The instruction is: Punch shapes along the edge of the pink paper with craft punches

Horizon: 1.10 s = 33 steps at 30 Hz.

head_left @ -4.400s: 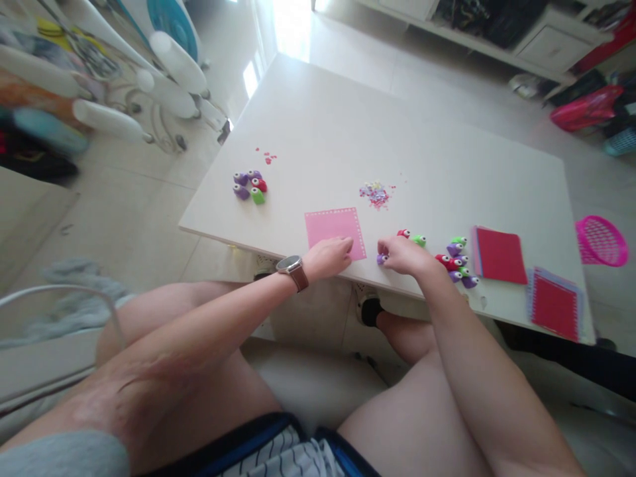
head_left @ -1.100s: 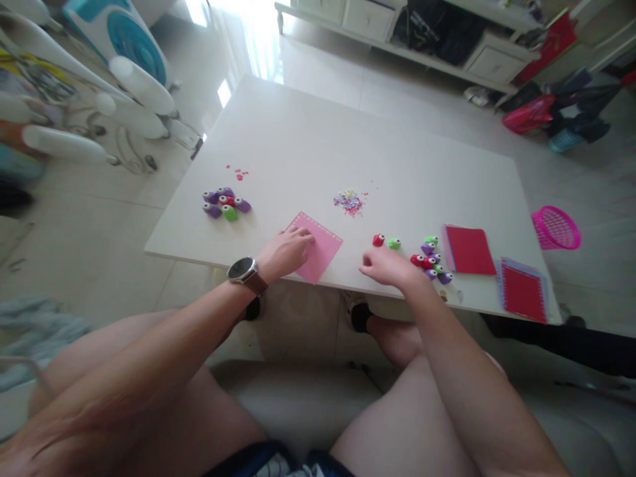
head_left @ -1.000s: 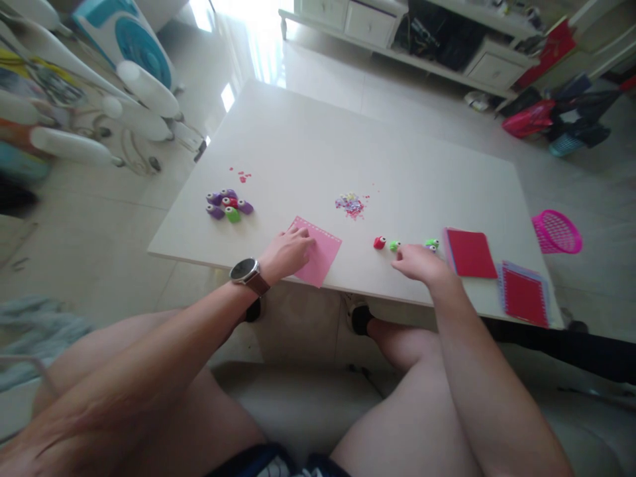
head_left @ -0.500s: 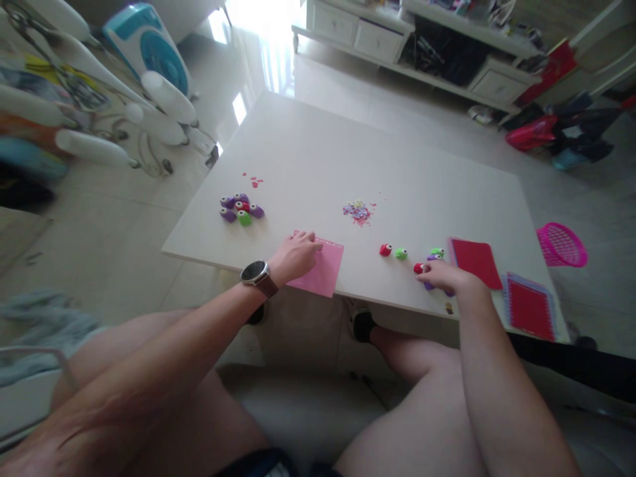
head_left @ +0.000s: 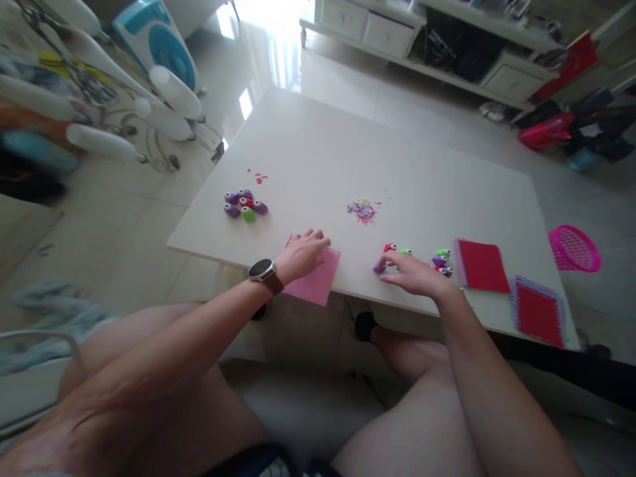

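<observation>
My left hand (head_left: 303, 256), with a watch (head_left: 262, 268) on its wrist, lies on a sheet of pink paper (head_left: 320, 281) at the table's near edge. Its fingers are spread over the sheet, which has small holes along its far edge. To the right, my right hand (head_left: 410, 273) has thumb and fingers around a purple craft punch (head_left: 378, 267), partly hidden by the fingers. Just beyond them sit a red punch (head_left: 390, 247) and a green punch (head_left: 406, 252). Several more punches (head_left: 442, 262) are grouped right of that hand.
A cluster of punches (head_left: 246, 205) and red paper bits (head_left: 259, 177) lie on the left of the white table (head_left: 318, 146). Mixed confetti (head_left: 362, 210) is piled mid-table. Red paper stacks (head_left: 481, 265) lie at the right, near a pink basket (head_left: 576, 248) on the floor.
My right hand has moved left from the right-hand group of punches, and a purple punch is now beside the red and green ones. My left hand stays on the paper; the view has shifted slightly.
</observation>
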### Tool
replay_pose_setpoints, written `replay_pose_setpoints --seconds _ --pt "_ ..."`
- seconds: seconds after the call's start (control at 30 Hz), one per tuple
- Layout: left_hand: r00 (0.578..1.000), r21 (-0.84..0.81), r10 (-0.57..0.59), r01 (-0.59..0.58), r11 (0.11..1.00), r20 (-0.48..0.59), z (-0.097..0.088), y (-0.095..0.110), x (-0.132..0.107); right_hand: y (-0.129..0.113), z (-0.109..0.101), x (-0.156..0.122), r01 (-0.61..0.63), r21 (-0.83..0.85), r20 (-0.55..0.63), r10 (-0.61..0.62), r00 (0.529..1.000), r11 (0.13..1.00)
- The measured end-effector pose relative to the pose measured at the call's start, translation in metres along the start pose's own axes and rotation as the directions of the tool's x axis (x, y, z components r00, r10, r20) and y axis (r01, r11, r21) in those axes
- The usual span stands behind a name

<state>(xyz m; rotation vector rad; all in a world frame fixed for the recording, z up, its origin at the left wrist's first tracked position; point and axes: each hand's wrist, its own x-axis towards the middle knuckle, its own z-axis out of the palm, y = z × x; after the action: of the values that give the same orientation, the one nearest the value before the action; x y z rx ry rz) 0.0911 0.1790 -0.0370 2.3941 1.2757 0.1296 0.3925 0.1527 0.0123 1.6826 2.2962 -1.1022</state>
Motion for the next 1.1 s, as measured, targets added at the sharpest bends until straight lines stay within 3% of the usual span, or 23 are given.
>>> replay_pose_setpoints --seconds 0.07,0.17,0.3,0.63,0.87,1.1 --pt "1.0 0.006 -0.005 0.005 1.0 0.001 0.004 -0.001 0.001 -0.002 0.004 0.004 0.02 -0.043 -0.064 -0.022 0.998 0.999" --pt "1.0 0.016 -0.03 0.029 0.999 0.007 0.01 -0.003 0.003 -0.004 0.011 0.01 -0.083 -0.137 -0.156 0.061 0.986 0.987" --pt "0.996 -0.012 -0.081 0.081 0.997 0.042 0.013 -0.005 0.006 -0.008 0.017 0.014 -0.161 -0.181 -0.169 0.131 0.977 0.97" --pt "0.991 -0.109 -0.119 0.126 0.986 0.063 0.015 -0.003 0.006 -0.033 0.027 0.025 0.032 -0.063 -0.103 -0.039 0.994 0.998" --pt "0.994 -0.205 -0.087 0.098 0.974 0.064 0.015 0.002 0.006 -0.035 0.034 0.029 -0.005 -0.095 -0.126 -0.007 0.992 0.995" --pt "0.991 -0.385 -0.125 0.137 0.913 0.056 0.018 0.002 0.013 -0.041 0.036 0.035 0.138 0.072 -0.292 -0.111 0.95 0.988"
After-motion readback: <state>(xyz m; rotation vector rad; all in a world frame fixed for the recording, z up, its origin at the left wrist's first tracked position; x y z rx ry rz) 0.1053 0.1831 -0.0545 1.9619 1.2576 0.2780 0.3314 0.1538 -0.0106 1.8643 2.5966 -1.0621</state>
